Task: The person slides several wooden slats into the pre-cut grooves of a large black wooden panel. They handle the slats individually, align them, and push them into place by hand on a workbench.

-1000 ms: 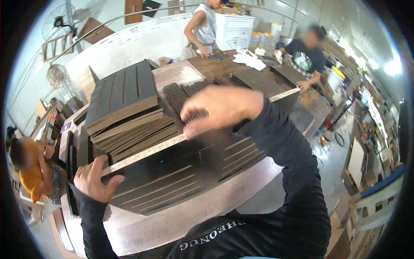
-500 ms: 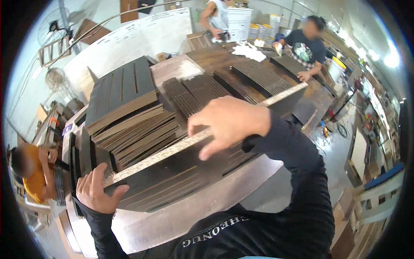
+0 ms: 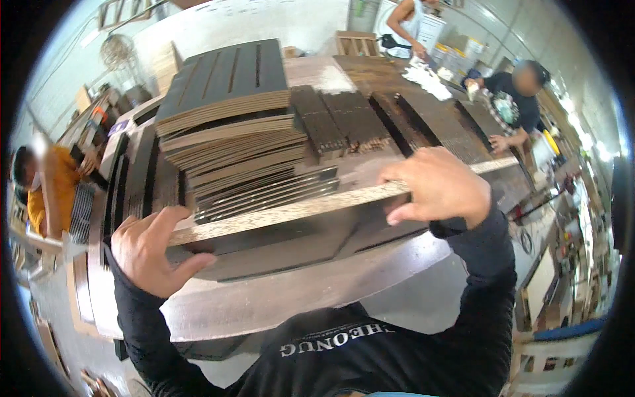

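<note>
A long dark board (image 3: pixel 297 210) stands on its edge across the table, its raw speckled particleboard edge facing up. My left hand (image 3: pixel 151 255) grips the board's left end, fingers over the far side and thumb on the near face. Farther along, toward the right end, my right hand (image 3: pixel 446 188) straddles the top edge, with its thumb on the near face. Just behind the board rises a tall, uneven stack of dark slotted panels (image 3: pixel 231 76) with brown edges. Bundles of dark narrow strips (image 3: pixel 350 119) lie to the right of that stack. The board hides what lies directly behind its lower part.
The pale tabletop (image 3: pixel 264 308) shows a curved near edge. More dark pieces (image 3: pixel 140 175) lie at the left. One person (image 3: pixel 519 102) works at the table's far right, another (image 3: pixel 405 30) stands behind it, and a person in orange (image 3: pixel 56 178) is at the left.
My right hand has shifted along the board toward its right end. My left hand remains at the left end. The whole view has swung, and the panel stack now appears farther right.
</note>
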Demonstrator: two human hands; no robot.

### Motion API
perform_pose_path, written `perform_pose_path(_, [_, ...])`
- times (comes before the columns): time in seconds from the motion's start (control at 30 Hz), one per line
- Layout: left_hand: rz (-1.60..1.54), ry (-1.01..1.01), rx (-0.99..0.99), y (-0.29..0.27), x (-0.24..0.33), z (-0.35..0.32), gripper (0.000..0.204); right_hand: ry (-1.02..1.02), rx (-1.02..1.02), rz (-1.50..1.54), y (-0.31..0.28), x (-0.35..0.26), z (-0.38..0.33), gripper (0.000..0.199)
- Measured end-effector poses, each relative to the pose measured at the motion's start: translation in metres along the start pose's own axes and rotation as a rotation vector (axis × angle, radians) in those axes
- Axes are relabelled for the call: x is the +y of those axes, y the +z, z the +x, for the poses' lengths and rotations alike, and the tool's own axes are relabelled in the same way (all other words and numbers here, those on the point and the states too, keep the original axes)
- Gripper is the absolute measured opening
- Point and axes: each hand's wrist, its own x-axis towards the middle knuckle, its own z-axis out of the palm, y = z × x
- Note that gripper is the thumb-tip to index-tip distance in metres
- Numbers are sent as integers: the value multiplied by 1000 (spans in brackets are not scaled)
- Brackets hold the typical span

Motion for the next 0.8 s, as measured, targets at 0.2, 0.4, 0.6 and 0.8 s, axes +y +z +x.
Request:
perform_pose_path(0.2, [193,-81,32,-4,21,7,73,26,145,74,7,4,-15,40])
perform_pose_path(0.4, [118,110,153,3,84,26,83,104,166,14,12,4,-13,43])
perform_pose_path(0.6, [139,87,276,30,82,48,56,80,230,51,12,-2,-17,46])
perform_pose_path(0.8, [130,94,305,24,47,32,59,89,1433,-133,88,28,-70,62])
